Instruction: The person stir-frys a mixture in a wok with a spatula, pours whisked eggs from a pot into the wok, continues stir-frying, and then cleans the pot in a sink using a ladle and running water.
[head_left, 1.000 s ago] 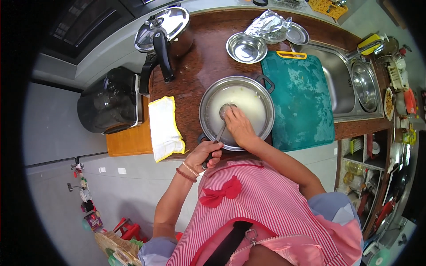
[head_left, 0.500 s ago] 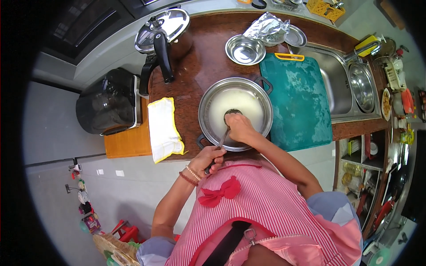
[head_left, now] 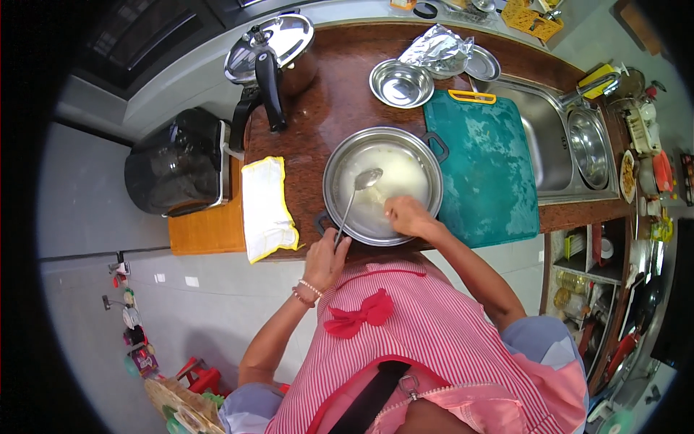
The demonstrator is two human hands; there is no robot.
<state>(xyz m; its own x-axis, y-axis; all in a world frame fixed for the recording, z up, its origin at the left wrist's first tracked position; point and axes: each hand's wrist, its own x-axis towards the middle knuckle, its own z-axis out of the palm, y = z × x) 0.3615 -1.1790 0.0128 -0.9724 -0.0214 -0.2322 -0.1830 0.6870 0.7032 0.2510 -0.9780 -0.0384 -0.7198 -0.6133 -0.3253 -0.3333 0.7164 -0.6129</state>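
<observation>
A steel pot (head_left: 335, 156) with dark side handles stands on the brown counter in front of me, holding a whitish, cloudy liquid (head_left: 405, 170). My left hand (head_left: 325, 259), with beaded bracelets at the wrist, grips the handle of a metal ladle (head_left: 369, 179) at the pot's near left rim. The ladle slants up over the pot, its bowl above the liquid. My right hand (head_left: 410, 217) is over the near right part of the pot, apart from the ladle, with its fingers drawn together. Whatever they may hold is hidden.
A green cutting board (head_left: 483, 166) lies right of the pot, beside the sink (head_left: 543, 137). Left lie a white cloth with yellow edging (head_left: 266, 206) and a pressure cooker (head_left: 285, 61). Behind stand a steel bowl (head_left: 402, 83) and a foil-covered dish (head_left: 437, 52).
My right hand has come off the ladle's bowl and shifted right and nearer. My left hand has moved up toward the pot's rim, and the ladle's bowl is now uncovered.
</observation>
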